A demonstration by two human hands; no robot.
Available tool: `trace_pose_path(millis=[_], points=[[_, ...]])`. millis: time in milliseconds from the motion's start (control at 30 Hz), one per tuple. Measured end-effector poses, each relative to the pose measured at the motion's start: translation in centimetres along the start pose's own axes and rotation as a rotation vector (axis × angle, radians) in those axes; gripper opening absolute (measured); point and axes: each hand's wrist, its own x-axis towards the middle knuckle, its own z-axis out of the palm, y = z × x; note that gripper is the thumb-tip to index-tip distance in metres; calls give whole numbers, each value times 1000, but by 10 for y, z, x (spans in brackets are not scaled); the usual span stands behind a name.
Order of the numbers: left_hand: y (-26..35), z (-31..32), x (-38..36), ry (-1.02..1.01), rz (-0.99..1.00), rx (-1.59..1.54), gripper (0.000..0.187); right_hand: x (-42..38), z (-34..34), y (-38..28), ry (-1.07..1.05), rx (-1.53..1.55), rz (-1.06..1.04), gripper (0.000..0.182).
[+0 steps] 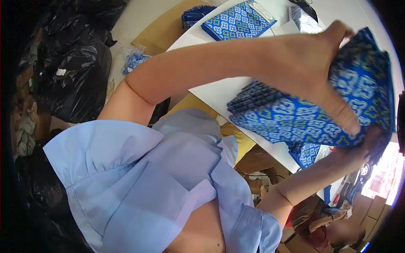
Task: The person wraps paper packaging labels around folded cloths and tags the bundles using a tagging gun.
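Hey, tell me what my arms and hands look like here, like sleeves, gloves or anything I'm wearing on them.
Both arms wear short, loose, light blue sleeves; the left sleeve flares wide and has a visible seam. The forearms are bare. The left hand shows no glove, and no wristwatch shows. The right hand is too blurred for detail.

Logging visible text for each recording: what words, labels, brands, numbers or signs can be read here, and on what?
None readable.
Pale label on the folded patterned fabric: lettering too small and blurred.
Held patterned fabric: no legible text.
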Motion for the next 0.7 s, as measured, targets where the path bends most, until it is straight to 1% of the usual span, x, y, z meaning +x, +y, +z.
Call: trace_pose_path(millis=[33, 67, 100, 133, 200, 267, 333, 367, 400, 433, 467, 533, 567, 600, 667, 700], points=[[0, -1, -3, -12, -26, 84, 79, 13, -3, -1, -64, 29, -26, 41], [0, -2, -6, -26, -51, 169, 82, 20, -2, -6, -66, 48, -34, 43], [-7, -4, -10, -120, -79, 272, 84, 27, -1, -11, -68, 66, -41, 44], [-15, -5, -15, -213, -108, 375, 86, 33, -2, -17, -24, 46, -47, 45], [-23, 0, -26, -225, -142, 333, 83, 46, -12, -24, -89, 104, -18, 43], [-37, 5, -38, -230, -175, 294, 81, 49, -7, -30, 22, 81, -91, 43], [-58, 13, -49, -219, -59, 310, 72, 44, 2, -36, 92, -128, -166, 49], [-66, 18, -55, -205, -57, 312, 72, 50, 4, -38, 107, -207, -164, 49], [-74, 23, -62, -208, -123, 180, 66, 54, 5, -32, 97, -248, -134, 49], [-77, 27, -65, -213, -189, 45, 60, 59, 7, -26, 65, -276, -85, 49], [-79, 30, -68, -204, -185, 42, 60, 65, 10, -20, 17, -283, -14, 48], [-81, 33, -70, -187, -327, 0, 50, 79, 18, 0, -101, -270, 174, 48], [-83, 34, -72, -132, -388, -59, 44, 89, 22, 13, -168, -257, 296, 48], [-86, 36, -72, -121, -387, -60, 44, 96, 27, 29, -232, -241, 429, 47], [-95, 43, -71, 68, -475, -348, 48, 105, 39, 65, -336, -202, 705, 47], [-107, 47, -73, 111, -549, -439, 55, 104, 44, 87, -378, -188, 842, 47]])
